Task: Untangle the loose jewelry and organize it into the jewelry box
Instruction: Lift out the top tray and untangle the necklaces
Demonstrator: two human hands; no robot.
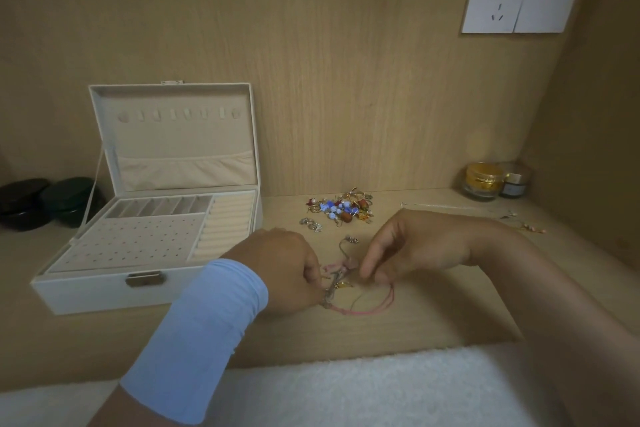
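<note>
Both hands, left hand [287,267] & right hand [415,246], pinch tangled cords [346,282] mid-shelf, jewelry box [104,291] well left.

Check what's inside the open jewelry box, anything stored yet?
The jewelry box looks empty: bare slots at the back, a holed earring panel, ring rolls on the right, lid hooks and pocket unused. Anything under the top tray or inside the pocket is hidden.

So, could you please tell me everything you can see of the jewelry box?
The jewelry box is a cream rectangular case standing open on the wooden desk, left of the hands. Its lid leans back upright, showing a row of small hooks and a gathered fabric pocket. The tray holds a perforated earring panel, a row of narrow slots behind it and ring rolls on the right. All look empty. A brass-coloured clasp sits on the front. Neither hand touches it.
</note>
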